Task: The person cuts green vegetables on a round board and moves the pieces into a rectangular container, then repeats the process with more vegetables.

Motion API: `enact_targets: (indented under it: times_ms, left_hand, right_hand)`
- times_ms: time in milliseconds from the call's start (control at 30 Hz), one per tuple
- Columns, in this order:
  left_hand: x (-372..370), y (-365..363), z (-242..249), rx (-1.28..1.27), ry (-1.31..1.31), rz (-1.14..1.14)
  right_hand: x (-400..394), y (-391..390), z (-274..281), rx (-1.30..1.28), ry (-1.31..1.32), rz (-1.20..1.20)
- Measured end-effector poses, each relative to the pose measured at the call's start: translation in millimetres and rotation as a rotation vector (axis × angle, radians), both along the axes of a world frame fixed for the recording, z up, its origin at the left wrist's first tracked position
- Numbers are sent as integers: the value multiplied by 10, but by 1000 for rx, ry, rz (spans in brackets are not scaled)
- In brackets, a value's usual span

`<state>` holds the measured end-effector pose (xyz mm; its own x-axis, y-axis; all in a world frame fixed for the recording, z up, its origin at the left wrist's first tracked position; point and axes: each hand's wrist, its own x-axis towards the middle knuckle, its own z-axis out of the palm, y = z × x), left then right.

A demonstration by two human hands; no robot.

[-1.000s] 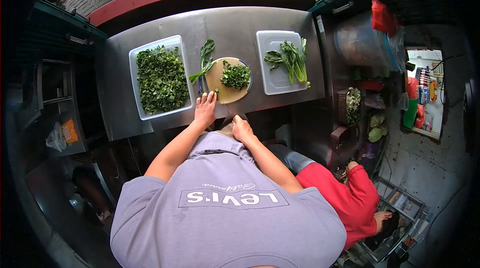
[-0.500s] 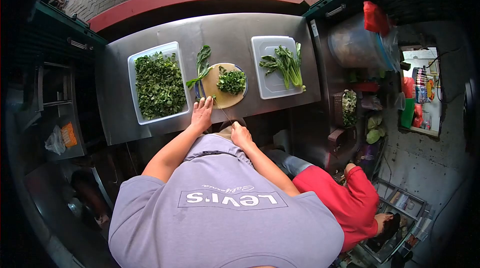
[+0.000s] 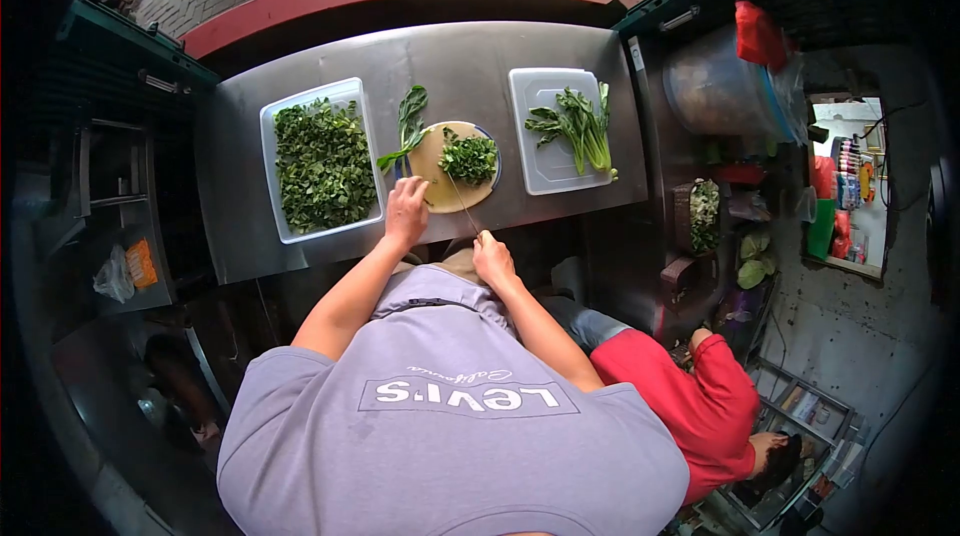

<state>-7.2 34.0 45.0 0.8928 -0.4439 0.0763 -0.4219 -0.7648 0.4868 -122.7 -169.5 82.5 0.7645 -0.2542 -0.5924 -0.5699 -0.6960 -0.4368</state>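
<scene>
My right hand (image 3: 492, 258) is closed round the handle of a knife (image 3: 462, 203), its thin blade slanting across the round cutting board (image 3: 450, 198) to the chopped greens (image 3: 468, 157). My left hand (image 3: 406, 212) rests at the board's near left edge, fingers bent and bunched together; whatever lies under the fingertips is too small to make out. Just beyond it, a leafy green stalk (image 3: 409, 121) lies partly on the board's left rim. To the left stands a clear plastic tub (image 3: 366, 101) filled with chopped leaves (image 3: 322, 164).
A bunch of whole leafy greens (image 3: 580, 126) lies on a pale plastic lid (image 3: 537, 176) on the steel table (image 3: 455, 56). At my right sits a person in a red top (image 3: 670, 406). A basket of cut vegetables (image 3: 704, 218) and a large clear container (image 3: 715, 86) are further right.
The knife's tip has swung forward to the chopped pile, and my right hand has shifted slightly right. My left hand has moved up a little, its fingers drawn in.
</scene>
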Motion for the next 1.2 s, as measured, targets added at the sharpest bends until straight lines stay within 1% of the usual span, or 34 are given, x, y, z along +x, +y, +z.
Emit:
enact_targets:
  times_ms: [67,100,133,200,233,267,333,367,433,533,667,733,833,967,1033,1067,1133,1167,1200]
  left_hand:
    - [85,85,-105,-169,34,163]
    - [126,86,-29,-222,44,228]
    - [151,109,-48,-221,45,228]
    - [202,171,-87,-178,137,175]
    - [219,166,-109,-137,106,130]
    - [209,164,-127,-136,106,130]
    - [189,139,-111,-19,61,44]
    - [177,135,-110,-19,60,44]
    - [158,103,-160,99,25,27]
    - [141,72,-210,142,12,50]
    - [134,61,-184,105,54,46]
    - [129,-7,-118,33,54,79]
    - [182,-118,-82,50,68,126]
    - [177,-169,-163,-46,82,192]
    - [104,-130,-80,-21,20,109]
    - [53,-105,-51,-18,23,110]
    - [-43,-63,-15,47,-81,6]
    - [-85,-37,-110,62,-18,-29]
    - [-100,-35,-113,61,-15,-34]
  right_hand:
    - [-19,-2,-18,14,-9,11]
    - [-20,8,-8,28,-25,18]
    - [-22,23,5,29,-23,18]
    - [-29,47,24,34,0,83]
    - [-30,55,24,35,1,83]
    - [-27,66,25,35,17,102]
    - [-17,69,5,35,32,120]
    - [-13,59,-2,26,38,112]
    - [6,20,-25,15,42,102]
    - [30,-49,-68,-5,27,46]
    - [70,-106,-57,-20,47,43]
    - [62,-130,-103,-23,51,44]
    - [83,-128,-104,-2,6,36]
    - [98,-119,1,4,50,27]
    - [65,-112,5,13,40,30]
    - [45,-105,3,16,43,31]
    - [14,-79,39,47,38,45]
    - [-4,-56,36,48,41,40]
    - [-37,-36,12,50,39,46]
